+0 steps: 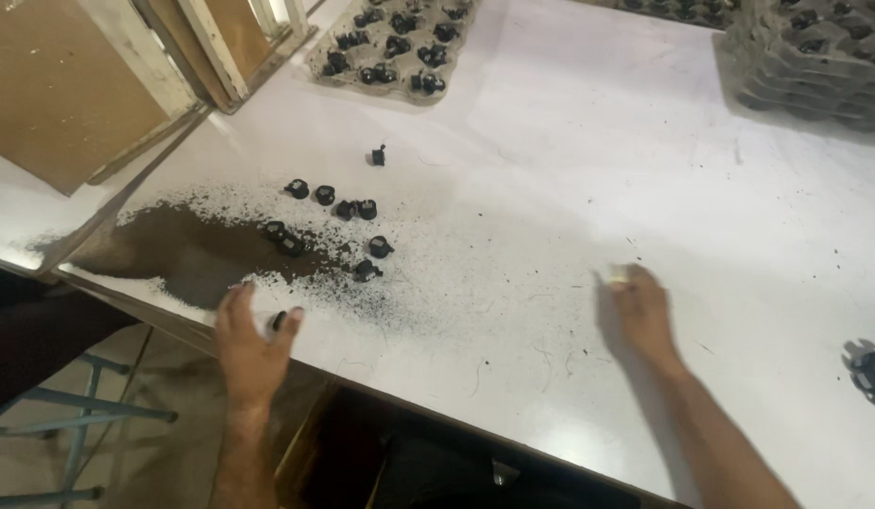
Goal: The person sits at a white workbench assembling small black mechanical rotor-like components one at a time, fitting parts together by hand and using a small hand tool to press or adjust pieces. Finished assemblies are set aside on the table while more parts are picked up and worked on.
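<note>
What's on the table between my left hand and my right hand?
In the head view, only bare white table with fine dark specks lies between the left hand and the right hand. The small black parts and dark powder pile sit beyond the left hand.

We see the white table (pixel 569 170) brightly lit, probably from overhead, with mild glare washing out its middle. The right hand (pixel 640 316) throws a soft shadow to its left and is smeared by motion blur, as is the left hand (pixel 253 349). Under the table the floor sits dim. The egg trays (pixel 805 57) at the top edge look soft and slightly stretched.
</note>
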